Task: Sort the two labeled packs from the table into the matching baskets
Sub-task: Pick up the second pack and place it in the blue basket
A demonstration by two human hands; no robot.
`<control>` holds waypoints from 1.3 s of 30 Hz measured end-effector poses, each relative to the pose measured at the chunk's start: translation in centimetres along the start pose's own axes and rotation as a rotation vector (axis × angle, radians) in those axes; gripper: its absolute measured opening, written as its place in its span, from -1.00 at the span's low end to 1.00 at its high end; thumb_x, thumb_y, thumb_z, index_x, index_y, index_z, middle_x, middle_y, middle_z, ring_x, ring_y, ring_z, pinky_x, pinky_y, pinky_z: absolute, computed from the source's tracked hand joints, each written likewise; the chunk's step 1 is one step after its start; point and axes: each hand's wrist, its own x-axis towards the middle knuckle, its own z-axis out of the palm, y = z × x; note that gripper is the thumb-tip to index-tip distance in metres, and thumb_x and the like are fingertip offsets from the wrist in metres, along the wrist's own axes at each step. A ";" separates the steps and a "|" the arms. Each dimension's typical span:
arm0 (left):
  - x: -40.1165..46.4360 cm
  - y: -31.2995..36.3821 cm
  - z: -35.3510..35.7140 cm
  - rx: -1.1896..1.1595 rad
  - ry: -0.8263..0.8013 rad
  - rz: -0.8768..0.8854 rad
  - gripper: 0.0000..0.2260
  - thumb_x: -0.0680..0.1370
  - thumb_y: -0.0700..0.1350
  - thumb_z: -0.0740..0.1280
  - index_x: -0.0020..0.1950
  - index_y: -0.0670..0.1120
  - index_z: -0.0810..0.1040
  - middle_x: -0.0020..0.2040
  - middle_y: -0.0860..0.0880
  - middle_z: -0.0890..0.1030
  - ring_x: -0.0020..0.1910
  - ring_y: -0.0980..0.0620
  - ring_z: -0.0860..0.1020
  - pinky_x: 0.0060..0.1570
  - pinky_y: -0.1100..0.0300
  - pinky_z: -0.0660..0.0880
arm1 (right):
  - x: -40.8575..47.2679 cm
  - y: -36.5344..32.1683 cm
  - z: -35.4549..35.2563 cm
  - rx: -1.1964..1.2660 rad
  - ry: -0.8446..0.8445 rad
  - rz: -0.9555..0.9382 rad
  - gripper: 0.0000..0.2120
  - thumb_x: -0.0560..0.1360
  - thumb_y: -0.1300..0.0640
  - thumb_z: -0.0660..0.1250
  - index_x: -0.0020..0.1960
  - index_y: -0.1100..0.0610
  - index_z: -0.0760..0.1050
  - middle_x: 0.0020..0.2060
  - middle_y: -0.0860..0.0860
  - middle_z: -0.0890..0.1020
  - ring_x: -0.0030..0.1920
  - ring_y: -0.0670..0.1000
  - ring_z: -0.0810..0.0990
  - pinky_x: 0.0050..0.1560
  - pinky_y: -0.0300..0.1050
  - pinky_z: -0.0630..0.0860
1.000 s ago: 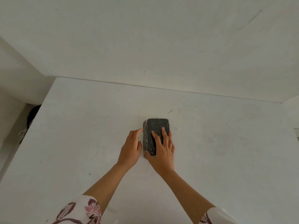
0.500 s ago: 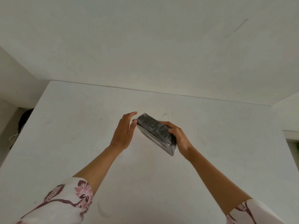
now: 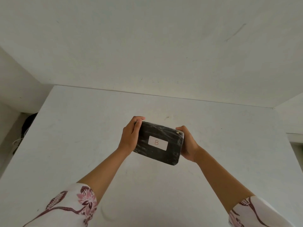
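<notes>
A black plastic-wrapped pack (image 3: 157,153) is held up above the white table (image 3: 65,145), its flat face turned toward me. A white label (image 3: 157,143) on that face reads "B" in red. My left hand (image 3: 130,135) grips the pack's left end, fingers curled over the top edge. At the right end, my right hand (image 3: 188,145) holds it from behind and below. No second pack and no basket is in view.
The table meets a white wall (image 3: 147,46) at its far edge. A dark object (image 3: 28,123) and a thin white cord lie on the floor past the table's left edge. A ledge shows at the far right.
The pack lay flat on the table under both hands. It was lifted, turned over and now faces me with the "B" label showing, gripped at both ends.
</notes>
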 end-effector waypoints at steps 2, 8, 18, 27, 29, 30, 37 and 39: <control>0.0 -0.3 0.1 0.023 0.016 -0.029 -0.67 0.61 0.11 0.02 0.14 -0.02 0.46 0.05 0.04 0.57 0.02 0.11 0.54 -0.09 0.42 0.43 | 0.0 0.0 0.3 -0.025 0.036 -0.061 -0.57 0.58 -0.18 0.05 0.02 -0.02 0.65 -0.02 0.04 0.71 0.02 0.05 0.69 0.03 -0.07 0.56; 0.1 -0.5 0.2 0.141 0.084 -0.089 -0.67 0.60 0.12 0.02 0.08 -0.08 0.43 -0.03 0.00 0.56 -0.13 0.16 0.52 -0.19 0.44 0.36 | -0.6 0.3 1.6 -0.090 0.136 -0.256 -0.46 0.47 -0.34 0.05 0.31 -0.08 0.40 0.20 0.00 0.57 0.19 0.04 0.57 0.20 0.00 0.52; -1.0 1.1 1.0 -0.023 0.062 -0.173 -0.66 0.59 0.15 0.04 0.17 -0.03 0.39 -0.04 0.05 0.55 -0.09 0.15 0.55 -0.36 0.52 0.44 | -0.7 -1.0 1.6 -0.062 0.301 -0.216 -0.57 0.58 -0.22 0.10 0.16 0.08 0.48 0.02 0.13 0.65 0.03 0.11 0.65 0.05 0.04 0.61; -2.1 4.0 3.1 0.043 0.087 -0.124 -0.66 0.59 0.16 0.03 0.09 -0.06 0.42 -0.12 0.09 0.53 -0.14 0.18 0.53 -0.35 0.45 0.40 | -3.8 0.4 -0.6 0.024 0.292 -0.296 -0.68 0.56 -0.25 0.12 0.17 -0.09 0.42 0.10 0.02 0.61 0.07 0.00 0.64 -0.03 -0.05 0.62; -2.5 4.5 3.9 0.027 0.069 -0.130 -0.66 0.58 0.18 0.04 0.06 -0.03 0.42 -0.13 0.11 0.54 -0.13 0.17 0.54 -0.32 0.42 0.40 | -4.9 0.7 -1.4 0.033 0.303 -0.319 -0.72 0.56 -0.23 0.14 0.14 -0.12 0.45 0.10 0.02 0.63 0.06 -0.02 0.65 -0.04 -0.08 0.63; -2.8 4.7 4.4 0.007 0.055 -0.139 -0.66 0.57 0.19 0.04 0.05 -0.01 0.43 -0.13 0.12 0.55 -0.12 0.17 0.54 -0.28 0.37 0.40 | -5.4 0.7 -1.9 0.040 0.314 -0.324 -0.71 0.56 -0.22 0.15 0.15 -0.10 0.46 0.10 0.03 0.63 0.07 0.00 0.65 -0.03 -0.06 0.64; -5.3 6.8 9.0 -0.078 -0.036 -0.110 -0.61 0.58 0.22 -0.05 0.22 0.09 0.41 0.09 0.10 0.54 0.10 0.08 0.51 0.12 0.15 0.40 | -9.8 1.7 -7.5 0.065 0.395 -0.336 -0.67 0.56 -0.22 0.16 0.14 -0.03 0.49 0.10 0.06 0.64 0.10 0.06 0.63 0.05 0.02 0.62; -6.2 7.5 10.9 -0.095 -0.041 -0.096 -0.59 0.59 0.21 -0.05 0.26 0.06 0.40 0.13 0.02 0.55 0.07 0.06 0.54 0.06 0.14 0.47 | -11.4 2.0 -9.9 0.065 0.413 -0.344 -0.68 0.56 -0.22 0.17 0.12 -0.03 0.50 0.11 0.06 0.64 0.11 0.06 0.62 0.06 0.02 0.61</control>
